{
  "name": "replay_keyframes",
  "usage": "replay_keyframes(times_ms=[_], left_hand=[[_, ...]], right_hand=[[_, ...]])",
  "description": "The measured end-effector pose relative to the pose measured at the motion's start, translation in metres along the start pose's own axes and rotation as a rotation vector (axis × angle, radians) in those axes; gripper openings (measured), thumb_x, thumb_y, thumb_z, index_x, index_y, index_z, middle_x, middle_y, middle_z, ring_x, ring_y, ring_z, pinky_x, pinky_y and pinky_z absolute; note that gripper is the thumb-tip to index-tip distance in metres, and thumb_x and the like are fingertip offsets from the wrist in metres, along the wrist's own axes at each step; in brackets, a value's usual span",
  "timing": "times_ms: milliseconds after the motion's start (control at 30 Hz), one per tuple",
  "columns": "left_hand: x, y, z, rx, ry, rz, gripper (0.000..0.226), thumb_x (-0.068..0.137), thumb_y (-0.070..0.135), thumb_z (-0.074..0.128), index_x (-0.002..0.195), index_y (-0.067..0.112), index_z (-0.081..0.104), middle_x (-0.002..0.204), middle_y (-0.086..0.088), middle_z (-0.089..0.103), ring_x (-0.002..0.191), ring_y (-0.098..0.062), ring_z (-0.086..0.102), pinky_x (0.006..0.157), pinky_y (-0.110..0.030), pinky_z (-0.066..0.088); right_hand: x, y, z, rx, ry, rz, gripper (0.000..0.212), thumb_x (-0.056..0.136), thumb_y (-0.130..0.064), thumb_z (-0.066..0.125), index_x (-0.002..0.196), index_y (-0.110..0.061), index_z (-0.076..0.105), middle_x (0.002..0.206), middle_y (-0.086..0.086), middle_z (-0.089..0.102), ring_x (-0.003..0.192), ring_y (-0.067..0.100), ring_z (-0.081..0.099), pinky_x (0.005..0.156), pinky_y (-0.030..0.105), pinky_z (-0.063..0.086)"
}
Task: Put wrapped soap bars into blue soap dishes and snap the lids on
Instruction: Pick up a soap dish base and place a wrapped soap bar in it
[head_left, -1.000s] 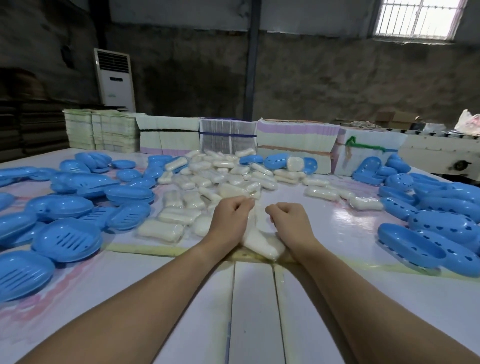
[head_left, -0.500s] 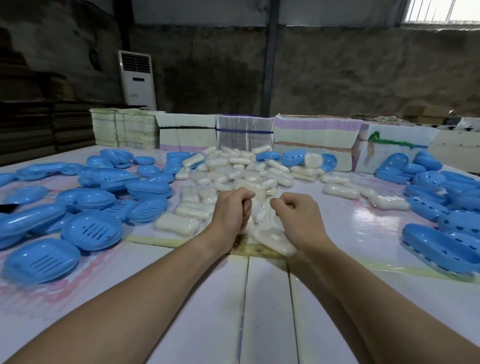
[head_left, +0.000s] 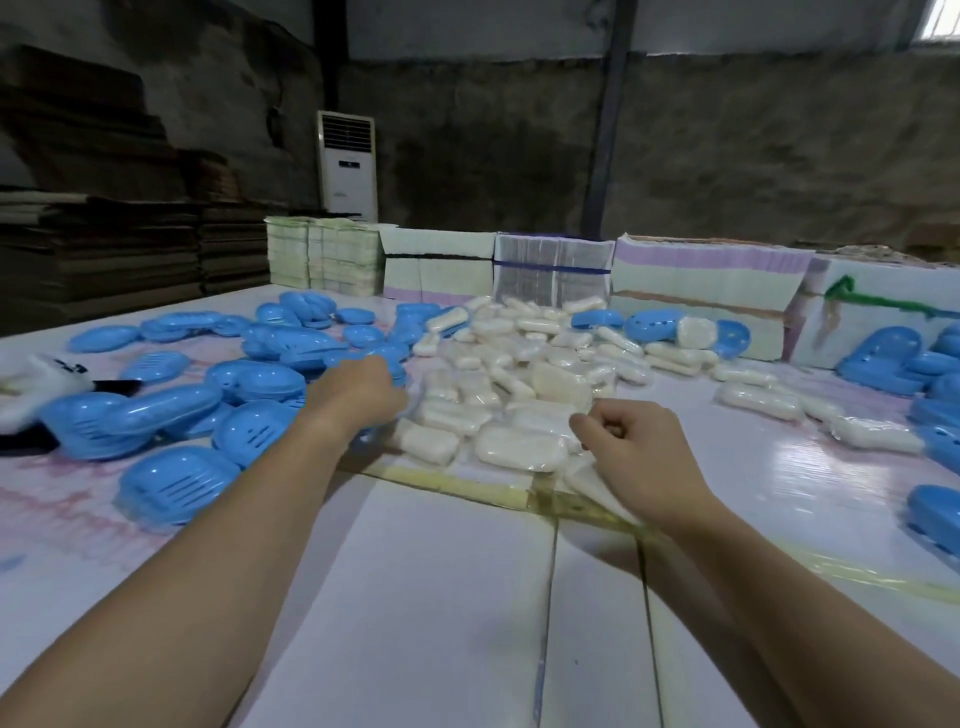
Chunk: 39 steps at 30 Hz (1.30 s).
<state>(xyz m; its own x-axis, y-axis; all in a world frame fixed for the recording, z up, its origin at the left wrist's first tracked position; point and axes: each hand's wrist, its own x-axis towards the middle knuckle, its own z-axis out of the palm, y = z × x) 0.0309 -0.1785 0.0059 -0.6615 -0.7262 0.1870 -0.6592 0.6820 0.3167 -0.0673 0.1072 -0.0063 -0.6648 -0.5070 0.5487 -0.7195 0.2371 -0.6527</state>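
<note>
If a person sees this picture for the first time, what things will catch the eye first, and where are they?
A big heap of wrapped soap bars fills the middle of the white table. Bright blue soap dishes lie scattered to its left, with more at the right edge. In front, the left hand reaches toward the blue pieces, and the right hand rests curled beside the soaps.

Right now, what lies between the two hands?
In the head view, wrapped soap bars lie on the table between the left hand and right hand.
</note>
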Motion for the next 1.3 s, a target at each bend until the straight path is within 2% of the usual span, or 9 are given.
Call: replay_keyframes(times_ms=[133,433,567,767,833,933,1067,1167,1300], left_hand=[[0.009,-0.009,0.012,0.082,-0.097,-0.031,0.030,0.088,0.043,0.055,0.094,0.014,0.051,0.099,-0.005,0.056,0.087,-0.026,0.055,0.080,-0.037,0.051],[-0.004,0.005,0.006,0.044,0.130,-0.016,0.008,0.089,0.023,0.061,0.094,0.018,0.065,0.100,-0.006,0.066,0.089,-0.026,0.057,0.068,-0.036,0.044],[-0.021,0.026,-0.004,-0.205,0.238,0.273,0.006,0.091,0.022,0.066,0.091,0.023,0.072,0.101,0.003,0.060,0.103,-0.023,0.054,0.087,-0.042,0.049],[-0.087,0.076,-0.012,-0.464,-0.336,0.866,0.015,0.081,0.033,0.079,0.076,0.043,0.069,0.094,0.013,0.059,0.093,-0.003,0.054,0.080,-0.015,0.039],[-0.100,0.083,-0.009,-0.395,-0.570,0.898,0.017,0.079,0.027,0.081,0.075,0.040,0.071,0.092,-0.002,0.062,0.081,-0.013,0.059,0.072,-0.027,0.048],[-0.110,0.092,-0.004,-0.347,-0.579,0.917,0.017,0.076,0.021,0.085,0.074,0.033,0.074,0.088,-0.016,0.059,0.081,-0.032,0.057,0.071,-0.042,0.048],[-0.113,0.093,-0.005,-0.381,-0.588,0.911,0.009,0.075,0.025,0.086,0.079,0.022,0.078,0.085,-0.018,0.058,0.077,-0.033,0.055,0.066,-0.041,0.045],[-0.114,0.094,-0.001,-0.387,-0.625,0.924,0.013,0.076,0.031,0.084,0.082,0.023,0.077,0.082,-0.019,0.059,0.069,-0.030,0.053,0.062,-0.037,0.041],[-0.115,0.098,0.008,-0.466,-0.639,0.934,0.014,0.075,0.039,0.081,0.080,0.027,0.076,0.074,-0.020,0.056,0.065,-0.029,0.048,0.060,-0.034,0.037]], right_hand=[[-0.001,0.001,0.000,0.000,-0.002,-0.005,0.034,0.086,-0.020,0.062,0.059,-0.004,0.051,0.050,-0.006,0.041,0.052,0.007,0.037,0.055,0.028,0.032],[-0.002,0.002,-0.006,-0.029,0.019,0.013,0.034,0.087,-0.022,0.061,0.059,-0.003,0.054,0.060,0.013,0.053,0.053,0.010,0.040,0.057,0.031,0.034],[0.001,0.005,-0.010,-0.046,0.078,0.058,0.033,0.086,-0.023,0.061,0.060,-0.002,0.056,0.062,0.016,0.056,0.058,0.025,0.048,0.058,0.031,0.037],[0.011,0.019,-0.032,-0.074,0.163,0.196,0.032,0.087,-0.024,0.059,0.071,0.003,0.062,0.067,0.014,0.064,0.062,0.021,0.054,0.059,0.030,0.039],[0.011,0.023,-0.040,-0.085,0.086,0.235,0.027,0.088,-0.025,0.062,0.071,-0.004,0.067,0.066,0.003,0.067,0.066,0.018,0.059,0.057,0.027,0.042],[0.010,0.025,-0.043,-0.126,-0.141,0.256,0.014,0.087,-0.027,0.066,0.076,-0.019,0.070,0.077,-0.003,0.069,0.074,0.016,0.063,0.057,0.021,0.048],[0.011,0.023,-0.040,-0.266,-0.469,0.291,0.015,0.085,-0.039,0.068,0.096,-0.028,0.068,0.098,-0.007,0.069,0.090,0.013,0.065,0.078,0.032,0.055],[0.012,0.016,-0.052,-0.280,-0.618,0.279,0.027,0.087,-0.044,0.067,0.111,-0.035,0.060,0.101,-0.014,0.064,0.089,0.006,0.062,0.065,0.016,0.045],[0.006,0.029,-0.066,-0.264,-0.631,0.232,0.023,0.090,-0.041,0.066,0.110,-0.046,0.056,0.113,-0.016,0.058,0.097,0.007,0.059,0.073,0.017,0.046]])
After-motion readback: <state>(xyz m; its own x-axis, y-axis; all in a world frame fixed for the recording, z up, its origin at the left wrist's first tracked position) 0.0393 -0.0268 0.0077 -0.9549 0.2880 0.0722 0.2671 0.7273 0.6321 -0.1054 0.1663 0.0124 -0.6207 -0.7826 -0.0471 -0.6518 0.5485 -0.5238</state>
